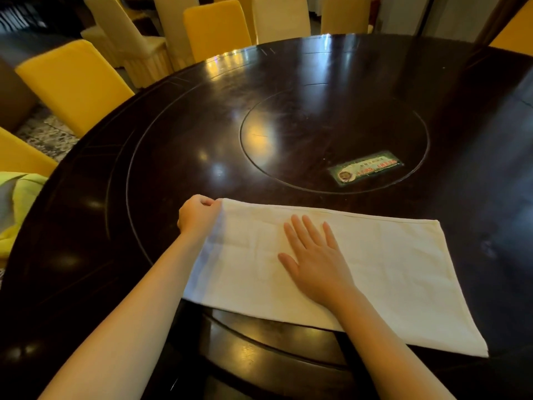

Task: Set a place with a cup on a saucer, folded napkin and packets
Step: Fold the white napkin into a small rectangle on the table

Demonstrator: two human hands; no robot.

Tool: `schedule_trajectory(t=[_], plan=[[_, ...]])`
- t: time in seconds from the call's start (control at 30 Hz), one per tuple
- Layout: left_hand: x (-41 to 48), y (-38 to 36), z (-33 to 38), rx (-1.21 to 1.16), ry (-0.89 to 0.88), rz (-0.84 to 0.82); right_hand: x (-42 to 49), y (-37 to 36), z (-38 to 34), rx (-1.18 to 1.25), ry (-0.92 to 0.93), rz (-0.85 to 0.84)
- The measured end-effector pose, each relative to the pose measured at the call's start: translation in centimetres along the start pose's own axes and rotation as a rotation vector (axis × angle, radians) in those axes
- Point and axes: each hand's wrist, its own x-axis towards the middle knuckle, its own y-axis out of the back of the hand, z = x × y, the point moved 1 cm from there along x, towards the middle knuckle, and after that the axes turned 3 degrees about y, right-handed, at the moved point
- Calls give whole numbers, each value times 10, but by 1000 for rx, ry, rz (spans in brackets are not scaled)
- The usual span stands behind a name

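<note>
A white cloth napkin (398, 272) lies folded into a long rectangle on the near part of the dark round table (178, 157). My left hand (199, 215) pinches the napkin's far left corner, fingers curled round the edge. Flat on the middle of the cloth rests my right hand (314, 261), fingers straight and spread. No cup, saucer or packets are in view.
A green printed card (365, 168) lies on the round inset at the table's centre. Yellow and cream covered chairs (75, 82) ring the far and left sides. Yellow-green cloth (20, 203) lies at the left edge.
</note>
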Motion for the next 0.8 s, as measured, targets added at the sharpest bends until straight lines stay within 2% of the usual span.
schedule_trajectory(t=[0.1,0.3,0.5,0.8], plan=[[-2,-1,0,-25,-1,23,0,0,0,-8,1,4],[-10,-9,-8,9,-205,124,-1,-4,-26,83,-66,52],[-11,-6,-13,40,-301,163,-4,-12,-49,93,-56,25],[-18,-8,-23,370,-508,199,-7,-15,-53,43,-34,-13]])
